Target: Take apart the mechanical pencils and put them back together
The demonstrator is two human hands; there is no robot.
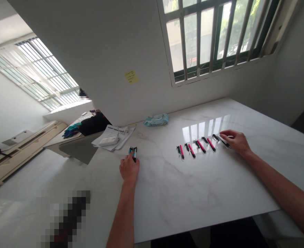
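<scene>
My left hand (129,168) rests on the white marble tabletop (193,196), its fingertips around a small bundle of teal and black pens (132,153). The bundle stands out past the fingers, partly hidden by them. To the right, several black and red pens (196,146) lie side by side in pairs, slanting across the marble. My right hand (234,142) is at the right end of that row, its fingers closed on a slim black and white pen (223,141). A further black pen (215,137) lies just beyond it.
A packet of wet wipes (156,120) lies at the far edge of the table. Papers with a white pouch (113,138) sit to the far left. A black bag (95,124) lies beyond the table's left corner. A pixelated dark object (66,220) lies at the near left.
</scene>
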